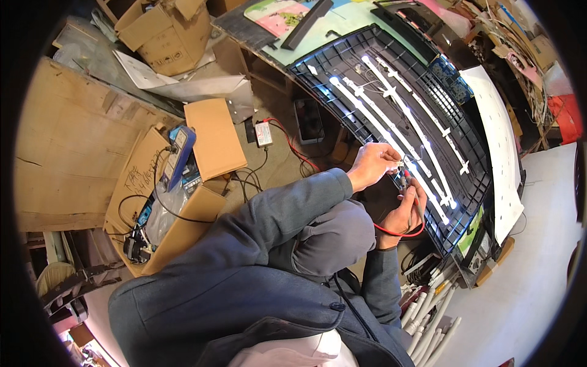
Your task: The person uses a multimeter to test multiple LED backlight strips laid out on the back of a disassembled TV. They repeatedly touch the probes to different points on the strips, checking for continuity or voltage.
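Just beyond both hands lies the large dark back panel (428,79) of a flat screen, its ribbed tray open and crossed by lit white LED strips (391,125) whose long axis runs from the far left down toward the near right, ending right at the fingertips. Well off to the left of the hands sits an open cardboard box (183,202) with a blue meter (178,156) propped in it; between box and hands a small white driver unit (263,133) lies on the floor, red wire (293,148) trailing toward the work. Below the right hand, a bundle of white strips (428,318) lies loose. The left hand (372,164) reaches farther in, fingers pinched on a small probe tip at the near end of a strip — the right hand (405,211) sits just below it, curled around a red lead (400,231), probe pointing up at the same strip end.
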Motion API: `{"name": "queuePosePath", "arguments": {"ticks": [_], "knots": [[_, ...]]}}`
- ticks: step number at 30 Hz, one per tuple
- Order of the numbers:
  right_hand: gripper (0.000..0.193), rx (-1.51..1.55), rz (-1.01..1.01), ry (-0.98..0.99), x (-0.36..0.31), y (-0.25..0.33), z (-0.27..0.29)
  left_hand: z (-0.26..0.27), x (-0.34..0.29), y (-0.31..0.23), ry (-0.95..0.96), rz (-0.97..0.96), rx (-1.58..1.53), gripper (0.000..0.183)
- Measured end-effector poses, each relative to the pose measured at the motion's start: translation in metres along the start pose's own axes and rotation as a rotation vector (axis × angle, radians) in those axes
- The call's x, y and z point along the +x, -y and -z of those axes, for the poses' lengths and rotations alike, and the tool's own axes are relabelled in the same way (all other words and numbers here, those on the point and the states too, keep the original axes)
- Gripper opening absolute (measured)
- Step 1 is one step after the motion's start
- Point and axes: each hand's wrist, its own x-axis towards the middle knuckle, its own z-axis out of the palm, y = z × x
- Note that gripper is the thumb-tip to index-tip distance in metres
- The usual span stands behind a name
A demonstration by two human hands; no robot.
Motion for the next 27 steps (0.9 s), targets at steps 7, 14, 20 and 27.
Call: {"name": "queuePosePath", "arguments": {"ticks": [7, 14, 20, 27], "knots": [[0.037, -0.034, 0.015, 0.01, 0.005, -0.004, 0.003, -0.003, 0.007, 0.005, -0.006, -0.003, -0.016, 0.018], [0.036, -0.045, 0.018, 0.015, 0.003, 0.001, 0.003, -0.003, 0.002, 0.002, -0.01, -0.011, 0.003, 0.018], [0.032, -0.029, -0.025, 0.011, 0.0, 0.003, 0.003, -0.002, 0.0, 0.007, -0.036, -0.039, 0.039, 0.017], [0.028, 0.084, -0.017, 0.024, 0.003, 0.002, 0.0, 0.002, 0.004, -0.003, -0.025, -0.048, 0.037, 0.023]]}}
